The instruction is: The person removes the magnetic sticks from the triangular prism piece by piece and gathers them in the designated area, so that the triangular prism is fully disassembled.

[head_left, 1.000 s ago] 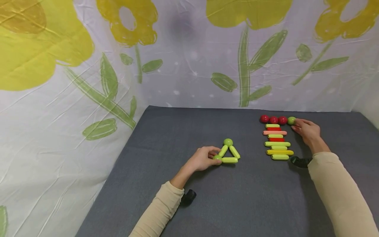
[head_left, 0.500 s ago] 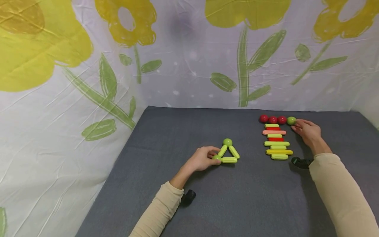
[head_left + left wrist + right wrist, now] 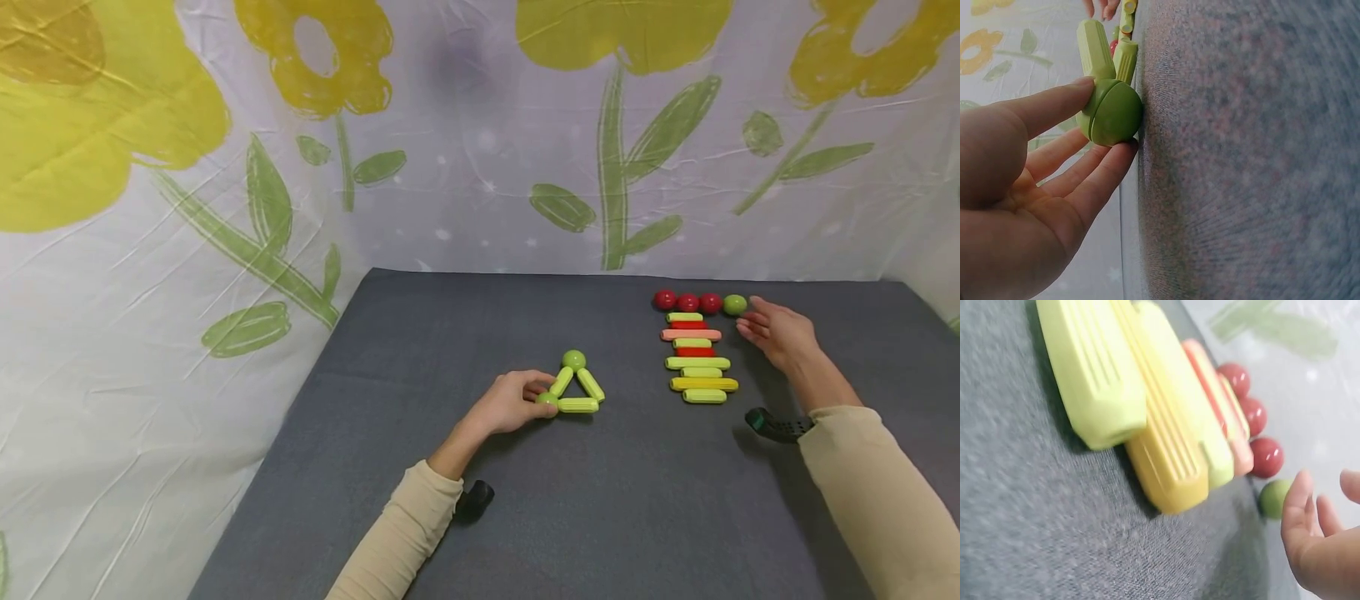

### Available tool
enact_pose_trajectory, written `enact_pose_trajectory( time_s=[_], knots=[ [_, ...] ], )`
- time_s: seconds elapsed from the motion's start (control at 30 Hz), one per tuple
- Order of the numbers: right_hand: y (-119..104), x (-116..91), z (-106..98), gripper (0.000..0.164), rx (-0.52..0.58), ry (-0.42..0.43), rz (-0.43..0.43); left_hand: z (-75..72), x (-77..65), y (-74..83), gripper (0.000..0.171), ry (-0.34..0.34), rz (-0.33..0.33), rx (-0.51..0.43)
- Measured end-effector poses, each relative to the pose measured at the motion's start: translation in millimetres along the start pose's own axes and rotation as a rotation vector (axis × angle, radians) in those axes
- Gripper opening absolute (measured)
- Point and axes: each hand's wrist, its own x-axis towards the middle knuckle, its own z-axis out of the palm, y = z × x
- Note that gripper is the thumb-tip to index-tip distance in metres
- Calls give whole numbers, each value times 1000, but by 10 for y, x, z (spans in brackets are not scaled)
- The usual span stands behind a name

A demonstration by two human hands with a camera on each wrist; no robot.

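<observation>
My left hand pinches a green ball between thumb and fingers, low over the dark cloth. That ball sits at the near left corner of a triangle of light green rods; another green ball tops its far corner. On the right, my right hand holds nothing, fingers loosely bent just beside a green ball. In the right wrist view a gap shows between the thumb and the fingers. Three red balls continue the row leftward from this green ball.
Below the ball row lies a column of short and long rods, among them a pink rod, a yellow rod and a light green rod. A flower-printed curtain rises behind the dark tabletop and along its left side.
My right hand has let go of the green ball at the row's end and drawn slightly away, its fingers spreading. My left hand keeps its pinch on the triangle's corner ball.
</observation>
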Motion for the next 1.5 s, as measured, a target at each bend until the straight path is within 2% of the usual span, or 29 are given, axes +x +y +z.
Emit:
enact_pose_trajectory(
  time_s=[0.1, 0.17, 0.3, 0.4, 0.57, 0.73, 0.83, 0.97, 1.07, 1.17, 1.23, 1.5],
  knots=[
    [-17, -89, 49, 82, -21, -91, 8, -4, 0, 8, 45, 1, -3, -1],
    [-31, -146, 82, 68, -41, -176, 18, -3, 3, 9, 45, 4, -4, 0],
    [-55, -245, 147, 27, -72, -331, 60, 3, 6, 6, 45, 4, -5, 1],
    [-60, -304, 185, 13, -88, -428, 93, 7, 7, 3, 44, 3, 1, 3],
    [-24, -376, 246, 24, -157, -589, 116, 7, 6, -1, 44, 2, 15, 2],
    [62, -426, 359, 25, -281, -701, 111, 3, 6, -2, 44, 1, 16, 0],
    [123, -452, 431, 25, -344, -714, 98, 4, 6, -2, 44, 0, 14, -2],
    [203, -492, 530, 25, -374, -683, 131, 8, 4, 1, 44, -1, 12, -6],
    [255, -522, 601, 37, -385, -671, 161, 10, 2, 1, 44, 1, 11, -5],
    [302, -550, 667, 58, -437, -697, 156, 12, 4, -4, 44, 2, 13, 1],
    [342, -556, 714, 65, -476, -714, 157, 12, 4, -5, 44, 4, 15, 7],
    [546, -585, 858, 65, -498, -772, 216, 11, 1, 2, 44, 8, 14, 18]
  ],
)
